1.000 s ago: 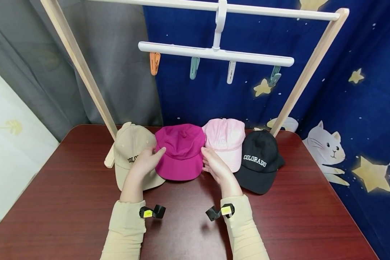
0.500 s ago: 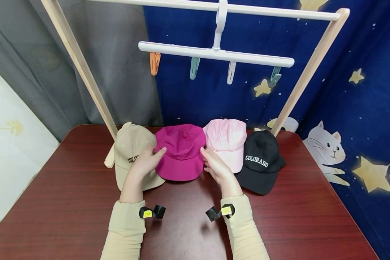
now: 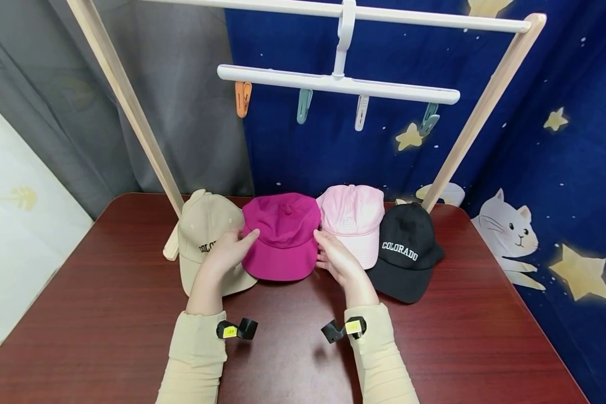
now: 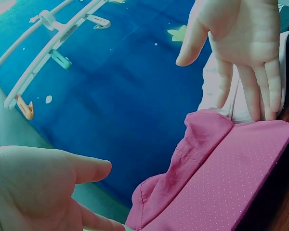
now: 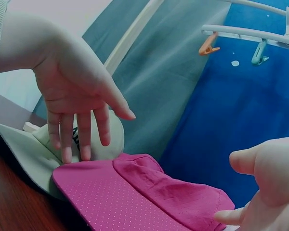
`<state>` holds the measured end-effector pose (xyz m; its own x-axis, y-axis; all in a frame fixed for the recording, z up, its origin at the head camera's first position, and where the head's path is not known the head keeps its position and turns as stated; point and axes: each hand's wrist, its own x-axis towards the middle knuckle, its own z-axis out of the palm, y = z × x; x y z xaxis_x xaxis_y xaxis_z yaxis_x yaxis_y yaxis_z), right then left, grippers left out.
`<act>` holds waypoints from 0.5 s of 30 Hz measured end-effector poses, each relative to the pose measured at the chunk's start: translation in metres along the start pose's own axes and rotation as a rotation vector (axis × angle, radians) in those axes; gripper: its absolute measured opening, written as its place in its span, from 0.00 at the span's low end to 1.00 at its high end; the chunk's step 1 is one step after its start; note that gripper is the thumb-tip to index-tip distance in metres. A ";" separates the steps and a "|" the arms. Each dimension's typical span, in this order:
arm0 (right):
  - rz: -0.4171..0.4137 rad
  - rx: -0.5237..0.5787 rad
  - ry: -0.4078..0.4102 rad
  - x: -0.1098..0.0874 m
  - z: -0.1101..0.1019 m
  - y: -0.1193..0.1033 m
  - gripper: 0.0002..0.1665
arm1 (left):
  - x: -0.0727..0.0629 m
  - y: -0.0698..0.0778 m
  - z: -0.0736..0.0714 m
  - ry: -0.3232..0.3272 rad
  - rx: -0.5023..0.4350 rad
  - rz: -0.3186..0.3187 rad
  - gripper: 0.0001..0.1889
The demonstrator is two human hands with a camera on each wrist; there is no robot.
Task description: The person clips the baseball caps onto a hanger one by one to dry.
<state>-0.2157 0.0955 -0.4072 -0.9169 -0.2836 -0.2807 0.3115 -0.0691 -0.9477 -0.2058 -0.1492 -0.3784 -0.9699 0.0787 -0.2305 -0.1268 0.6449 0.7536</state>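
A magenta cap (image 3: 281, 235) lies brim forward on the table, between my two hands. My left hand (image 3: 225, 251) is at its left side, reaching across the beige cap (image 3: 202, 216) and hiding part of its lettering. At the other side is my right hand (image 3: 339, 259), fingertips right at the magenta cap's edge and in front of the pink cap (image 3: 350, 210). In the left wrist view, the right hand (image 4: 245, 43) shows straight fingers with the thumb apart. The right wrist view shows the left hand (image 5: 79, 82) likewise, fingers extended downward beside the magenta brim.
A black cap (image 3: 401, 238) marked COLORADO lies at the right end of the row. Above the caps, a white hanger (image 3: 333, 83) with several clips hangs from a wooden rack (image 3: 485, 106). Blue and grey curtains stand behind the table (image 3: 459, 342).
The pink and black caps have shifted very slightly to the right. Both hands stay beside the magenta cap, almost unmoved.
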 end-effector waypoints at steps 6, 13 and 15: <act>-0.005 -0.065 0.017 -0.002 0.000 -0.001 0.31 | -0.001 0.001 -0.001 -0.003 -0.002 -0.007 0.40; -0.028 -0.121 0.051 -0.004 0.001 -0.005 0.30 | 0.000 0.001 -0.002 0.022 -0.013 -0.008 0.39; -0.029 -0.137 0.062 -0.004 0.001 -0.005 0.30 | 0.000 0.000 -0.003 0.031 -0.022 -0.005 0.39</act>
<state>-0.2135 0.0956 -0.4012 -0.9400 -0.2236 -0.2575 0.2515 0.0556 -0.9663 -0.2063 -0.1513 -0.3770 -0.9752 0.0514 -0.2154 -0.1359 0.6287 0.7657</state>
